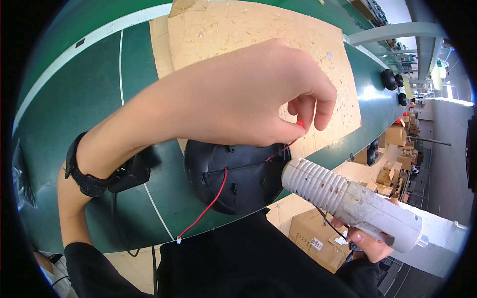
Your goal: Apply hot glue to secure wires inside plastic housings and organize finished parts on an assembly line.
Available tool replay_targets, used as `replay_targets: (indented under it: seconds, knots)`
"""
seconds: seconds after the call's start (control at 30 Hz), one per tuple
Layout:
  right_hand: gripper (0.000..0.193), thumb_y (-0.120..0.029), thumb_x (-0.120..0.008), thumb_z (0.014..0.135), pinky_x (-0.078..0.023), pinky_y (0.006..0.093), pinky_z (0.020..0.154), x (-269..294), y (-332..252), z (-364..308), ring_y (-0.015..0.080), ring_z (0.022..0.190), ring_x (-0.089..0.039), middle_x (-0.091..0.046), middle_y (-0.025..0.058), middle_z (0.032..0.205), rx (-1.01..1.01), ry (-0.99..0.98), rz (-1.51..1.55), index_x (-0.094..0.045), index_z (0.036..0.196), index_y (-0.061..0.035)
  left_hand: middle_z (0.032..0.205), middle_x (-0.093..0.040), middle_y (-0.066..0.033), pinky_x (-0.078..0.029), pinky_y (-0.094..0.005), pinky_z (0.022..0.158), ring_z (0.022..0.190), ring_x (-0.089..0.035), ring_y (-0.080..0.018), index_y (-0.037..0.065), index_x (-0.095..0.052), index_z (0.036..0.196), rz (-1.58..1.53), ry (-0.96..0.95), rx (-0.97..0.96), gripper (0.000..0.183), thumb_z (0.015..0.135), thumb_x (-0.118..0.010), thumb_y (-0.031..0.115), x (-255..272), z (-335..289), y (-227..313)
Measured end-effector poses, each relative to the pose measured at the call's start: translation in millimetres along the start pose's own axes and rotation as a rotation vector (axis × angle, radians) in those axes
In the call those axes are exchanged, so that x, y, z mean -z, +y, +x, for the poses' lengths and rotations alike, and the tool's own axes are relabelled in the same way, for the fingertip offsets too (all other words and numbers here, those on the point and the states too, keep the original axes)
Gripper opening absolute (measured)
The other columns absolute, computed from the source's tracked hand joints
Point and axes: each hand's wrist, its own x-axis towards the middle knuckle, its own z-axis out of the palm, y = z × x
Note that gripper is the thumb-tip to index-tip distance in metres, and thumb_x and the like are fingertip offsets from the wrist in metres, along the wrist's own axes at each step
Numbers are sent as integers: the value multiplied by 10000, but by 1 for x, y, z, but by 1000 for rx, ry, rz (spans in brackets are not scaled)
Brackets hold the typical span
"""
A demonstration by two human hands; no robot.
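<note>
My left hand (248, 94) reaches across from the left and pinches the red tip of a thin red wire (213, 201) between thumb and forefinger. The wire runs down over a round black plastic housing (233, 171) lying on the green table (89, 99); its loose white end hangs near the front edge. My right hand (370, 243) grips a white ribbed heat gun (348, 201), whose nozzle points left at the housing just below the pinched wire tip. A black band sits on my left wrist.
A scored cardboard sheet (248, 30) covers the table behind the housing. Several round black parts (390, 79) lie further along the table at right. Cardboard boxes (318, 238) stand on the floor below the table edge and along the aisle.
</note>
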Motion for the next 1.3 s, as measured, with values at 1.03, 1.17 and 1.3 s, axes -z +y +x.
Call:
replay_targets:
  seconds: [1.03, 1.17, 1.3]
  knots:
    - [374, -274, -777, 655, -525, 327, 594, 1, -8, 22, 295, 638, -694, -697, 130, 727, 13, -221, 122, -719, 890, 11, 939, -706, -55, -512, -308, 744, 861, -649, -177, 53, -714, 988, 132, -157, 103, 227, 772, -776, 82, 37, -5, 25]
    - [373, -280, -783, 658, -530, 324, 597, -9, -9, 26, 290, 646, -698, -700, 130, 727, 59, -255, 7, -725, 894, 3, 847, -677, -75, -503, -318, 689, 764, -616, -212, 39, -727, 987, 214, -212, 3, 316, 680, -800, 44, 34, -6, 23]
    - [359, -245, -806, 661, -534, 324, 623, -13, -9, 24, 271, 672, -706, -714, 127, 755, -81, -135, 223, -724, 905, 5, 800, -662, -61, -505, -325, 678, 741, -607, -204, 38, -718, 914, 138, -245, 57, 241, 689, -803, 42, 28, -3, 20]
